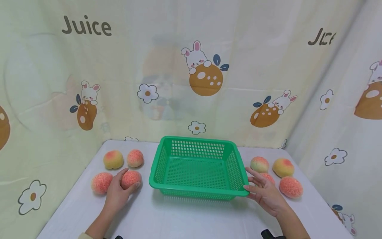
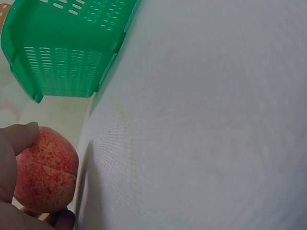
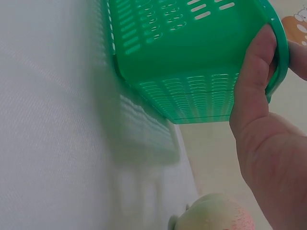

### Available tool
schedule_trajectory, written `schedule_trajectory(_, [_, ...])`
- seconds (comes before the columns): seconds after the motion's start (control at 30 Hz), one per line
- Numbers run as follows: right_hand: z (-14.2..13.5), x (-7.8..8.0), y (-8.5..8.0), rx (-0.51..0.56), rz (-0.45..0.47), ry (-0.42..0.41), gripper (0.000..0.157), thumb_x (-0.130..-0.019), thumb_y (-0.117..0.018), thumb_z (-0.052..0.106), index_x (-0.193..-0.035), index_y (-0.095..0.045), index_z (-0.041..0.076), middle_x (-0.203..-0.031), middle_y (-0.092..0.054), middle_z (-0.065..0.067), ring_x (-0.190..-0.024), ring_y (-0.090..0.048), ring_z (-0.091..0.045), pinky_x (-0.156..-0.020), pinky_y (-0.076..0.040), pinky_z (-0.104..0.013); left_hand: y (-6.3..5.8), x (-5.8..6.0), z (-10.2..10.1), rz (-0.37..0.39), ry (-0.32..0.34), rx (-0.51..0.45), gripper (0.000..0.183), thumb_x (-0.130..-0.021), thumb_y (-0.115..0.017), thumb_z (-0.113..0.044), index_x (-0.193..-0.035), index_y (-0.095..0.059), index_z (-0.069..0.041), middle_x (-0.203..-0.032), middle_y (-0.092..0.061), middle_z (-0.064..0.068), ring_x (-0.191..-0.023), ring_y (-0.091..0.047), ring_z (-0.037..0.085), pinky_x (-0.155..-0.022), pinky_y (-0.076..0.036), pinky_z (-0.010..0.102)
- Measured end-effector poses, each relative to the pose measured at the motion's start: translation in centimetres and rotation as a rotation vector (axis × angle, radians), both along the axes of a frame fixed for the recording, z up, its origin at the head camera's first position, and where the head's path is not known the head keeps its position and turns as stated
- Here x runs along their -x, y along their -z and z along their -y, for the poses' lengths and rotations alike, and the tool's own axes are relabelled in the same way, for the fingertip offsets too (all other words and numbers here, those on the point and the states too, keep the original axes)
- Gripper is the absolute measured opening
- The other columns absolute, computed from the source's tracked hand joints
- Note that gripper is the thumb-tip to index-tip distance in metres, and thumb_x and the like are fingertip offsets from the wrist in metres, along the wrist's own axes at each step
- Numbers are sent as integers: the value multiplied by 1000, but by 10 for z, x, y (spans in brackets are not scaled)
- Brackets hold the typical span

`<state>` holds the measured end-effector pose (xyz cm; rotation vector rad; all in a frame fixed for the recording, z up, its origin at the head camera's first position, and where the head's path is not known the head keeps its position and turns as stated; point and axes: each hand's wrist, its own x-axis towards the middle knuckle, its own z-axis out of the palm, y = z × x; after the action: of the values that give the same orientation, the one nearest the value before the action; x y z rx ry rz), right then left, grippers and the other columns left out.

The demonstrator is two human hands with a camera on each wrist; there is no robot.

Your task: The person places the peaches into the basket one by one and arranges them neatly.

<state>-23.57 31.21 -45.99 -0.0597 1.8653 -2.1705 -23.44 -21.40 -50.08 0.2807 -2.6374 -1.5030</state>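
My left hand (image 1: 117, 192) holds a speckled red peach (image 1: 131, 179) on the left side of the table. In the left wrist view, thumb and fingers curl round this peach (image 2: 48, 170), close to the white cloth. A green plastic basket (image 1: 194, 192), with slotted walls and nothing in it, stands in the middle. At its right end, my right hand (image 1: 265, 194) pinches the rim near the front corner. The right wrist view shows the thumb (image 3: 254, 81) against the outer side of the basket (image 3: 192, 57), with a finger over the rim.
Beside my left hand lie a yellow peach (image 1: 113, 159), a small pink peach (image 1: 135, 158) and a red peach (image 1: 101, 183). Several more peaches, including a red one (image 1: 291, 187) and a yellow one (image 1: 283, 167), lie right of the basket. A printed curtain (image 1: 167, 109) hangs behind.
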Motion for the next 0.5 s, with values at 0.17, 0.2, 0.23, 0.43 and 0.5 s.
schedule_trajectory(0.17, [-2,0,1,20,-23,-32,81,-98,-63,-1,-165,-21,19,-122,-51,1,-102,-65,-7,-94,-60,-33,0,-1,1,2,-20,-13,91,-89,-81,-33,-160,-29,-10,-163,-33,21,-149,-35,42,-118,-36,62])
schedule_trajectory(0.2, [-2,0,1,24,-25,-36,81,-98,-62,-1,-165,-21,18,-122,-50,1,-102,-65,-7,-94,-60,-33,0,-1,1,5,-25,-21,91,-89,-81,-33,-160,-29,-11,-163,-33,21,-147,-36,42,-117,-37,62])
schedule_trajectory(0.23, [-2,0,2,27,-27,-36,80,-98,-62,-1,-165,-22,18,-122,-50,1,-102,-65,-7,-94,-60,-33,0,-2,1,8,-28,-29,92,-88,-81,-34,-160,-29,-12,-163,-33,21,-146,-38,42,-115,-39,62])
schedule_trajectory(0.43, [-3,0,3,51,-27,-39,80,-99,-61,-2,-165,-20,16,-121,-51,1,-103,-65,-7,-93,-60,-32,0,-2,1,21,-46,-48,93,-87,-83,-37,-160,-30,-15,-158,-39,19,-134,-47,39,-107,-48,53])
schedule_trajectory(0.5, [-4,0,4,60,-29,-46,80,-99,-61,-2,-165,-18,16,-121,-52,2,-104,-65,-8,-93,-60,-32,0,-3,1,16,-47,-41,94,-86,-83,-39,-160,-31,-15,-154,-42,19,-130,-49,38,-103,-49,50])
